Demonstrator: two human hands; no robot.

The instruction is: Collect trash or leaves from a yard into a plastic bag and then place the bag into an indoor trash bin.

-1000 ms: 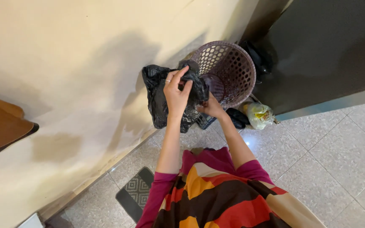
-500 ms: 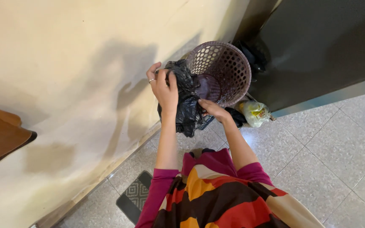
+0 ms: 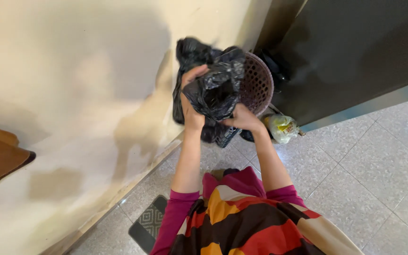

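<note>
Tiled floor (image 3: 355, 156), cream wall (image 3: 72, 71) — hands grip black bag (image 3: 213, 89).

- The black bag (image 3: 213, 89) in both hands is thin, shiny, crinkly plastic.
- The purple basket (image 3: 259, 85) behind the hands is hard plastic full of holes.
- The floor (image 3: 355, 179) below is smooth, speckled tile.
- The wall (image 3: 72, 94) to the left is matt paint.

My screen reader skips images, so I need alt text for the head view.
Both hands, left hand and right hand, hold open a crumpled black plastic bag in front of a perforated purple basket that stands by a cream wall. A small yellowish bag lies on the tiled floor.
</note>
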